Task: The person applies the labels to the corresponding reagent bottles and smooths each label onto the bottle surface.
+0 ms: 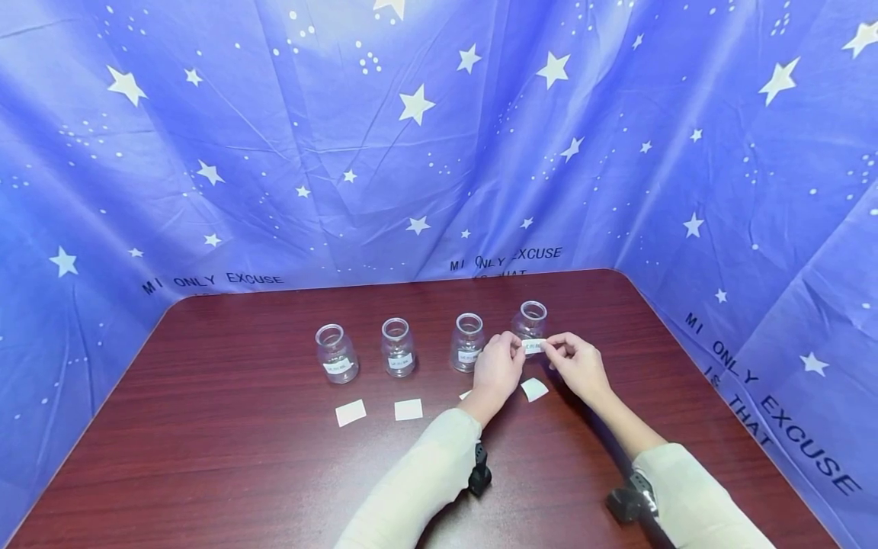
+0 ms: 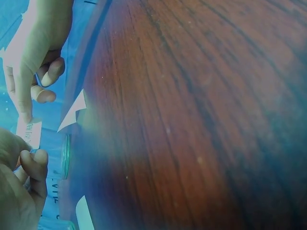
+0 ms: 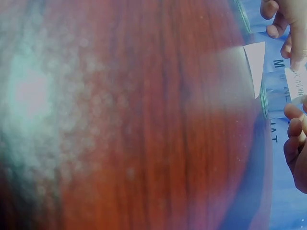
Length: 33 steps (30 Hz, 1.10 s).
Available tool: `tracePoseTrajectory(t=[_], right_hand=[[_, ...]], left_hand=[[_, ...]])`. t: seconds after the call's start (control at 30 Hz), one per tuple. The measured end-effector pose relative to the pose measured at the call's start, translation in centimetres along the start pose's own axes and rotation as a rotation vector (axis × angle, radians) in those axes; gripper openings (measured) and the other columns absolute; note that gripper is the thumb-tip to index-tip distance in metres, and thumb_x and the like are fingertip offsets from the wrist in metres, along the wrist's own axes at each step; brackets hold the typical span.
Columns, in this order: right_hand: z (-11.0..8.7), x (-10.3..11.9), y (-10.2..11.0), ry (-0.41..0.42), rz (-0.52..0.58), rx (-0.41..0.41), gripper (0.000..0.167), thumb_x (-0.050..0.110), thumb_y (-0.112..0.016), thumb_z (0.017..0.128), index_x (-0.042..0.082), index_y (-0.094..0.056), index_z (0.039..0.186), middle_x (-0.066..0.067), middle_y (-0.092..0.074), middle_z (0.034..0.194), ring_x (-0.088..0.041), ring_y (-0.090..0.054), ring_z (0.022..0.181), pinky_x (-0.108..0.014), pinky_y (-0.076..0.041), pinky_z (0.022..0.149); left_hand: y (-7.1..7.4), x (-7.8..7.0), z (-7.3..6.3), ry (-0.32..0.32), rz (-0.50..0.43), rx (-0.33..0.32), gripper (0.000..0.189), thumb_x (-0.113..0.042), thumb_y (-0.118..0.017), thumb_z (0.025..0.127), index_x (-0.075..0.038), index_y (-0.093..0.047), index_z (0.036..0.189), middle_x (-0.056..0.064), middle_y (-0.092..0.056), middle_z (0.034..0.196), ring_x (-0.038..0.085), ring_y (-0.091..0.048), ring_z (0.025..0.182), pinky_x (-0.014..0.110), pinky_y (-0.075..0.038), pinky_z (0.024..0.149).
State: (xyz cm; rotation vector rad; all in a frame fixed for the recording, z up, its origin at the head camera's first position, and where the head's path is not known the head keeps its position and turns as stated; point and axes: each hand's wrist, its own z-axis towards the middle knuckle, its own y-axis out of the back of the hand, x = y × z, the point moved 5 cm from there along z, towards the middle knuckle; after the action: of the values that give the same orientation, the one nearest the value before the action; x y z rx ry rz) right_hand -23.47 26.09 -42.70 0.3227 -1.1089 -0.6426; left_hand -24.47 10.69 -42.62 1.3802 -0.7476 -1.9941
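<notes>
At the rightmost glass jar [image 1: 532, 314], both hands meet at a small white label [image 1: 533, 347] with dark print, which lies over the jar's front. My left hand [image 1: 498, 370] pinches the label's left end, thumb and index finger together. On the other end, my right hand [image 1: 578, 366] pinches with its fingertips while its other fingers curl in. The left wrist view shows the printed label [image 2: 29, 132] between the two hands. Just below this jar lies a curled white paper piece [image 1: 534, 390].
Three more glass jars stand in the row to the left, including a far-left jar [image 1: 336, 353], each bearing a printed label. White paper pieces [image 1: 408, 409] lie in front of them, one partly hidden by the left arm. A blue star-patterned curtain [image 1: 411, 168] surrounds the dark red table [image 1: 240, 457].
</notes>
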Motion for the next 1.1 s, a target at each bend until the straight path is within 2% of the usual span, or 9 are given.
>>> tracePoseTrajectory(t=[0.43, 0.7, 1.1], right_hand=[[0.03, -0.28, -0.25, -0.01, 0.011, -0.005, 0.012, 0.017, -0.068, 0.085, 0.005, -0.066, 0.087, -0.008, -0.062, 0.055, -0.002, -0.051, 0.044, -0.016, -0.034, 0.042], [-0.04, -0.13, -0.26, -0.01, 0.024, -0.005, 0.013, 0.019, -0.068, 0.085, 0.005, -0.066, 0.086, -0.008, -0.062, 0.055, 0.002, -0.047, 0.044, -0.017, -0.034, 0.042], [-0.01, 0.0, -0.56, -0.007, 0.02, -0.008, 0.011, 0.016, -0.067, 0.085, 0.005, -0.066, 0.085, -0.007, -0.061, 0.054, 0.001, -0.047, 0.044, -0.017, -0.034, 0.042]], left_hand=[[-0.27, 0.16, 0.09, 0.028, -0.006, 0.0, 0.009, -0.024, -0.06, 0.089, -0.017, -0.062, 0.094, -0.005, -0.059, 0.076, 0.011, -0.058, 0.065, 0.024, -0.045, 0.058], [-0.38, 0.25, -0.01, 0.054, -0.011, 0.006, 0.011, -0.025, -0.061, 0.088, -0.016, -0.061, 0.095, -0.005, -0.061, 0.077, 0.012, -0.06, 0.067, 0.025, -0.046, 0.059], [-0.35, 0.2, -0.21, 0.042, 0.003, -0.027, 0.017, -0.025, -0.062, 0.088, -0.015, -0.061, 0.101, -0.005, -0.064, 0.079, 0.013, -0.064, 0.072, 0.026, -0.049, 0.062]])
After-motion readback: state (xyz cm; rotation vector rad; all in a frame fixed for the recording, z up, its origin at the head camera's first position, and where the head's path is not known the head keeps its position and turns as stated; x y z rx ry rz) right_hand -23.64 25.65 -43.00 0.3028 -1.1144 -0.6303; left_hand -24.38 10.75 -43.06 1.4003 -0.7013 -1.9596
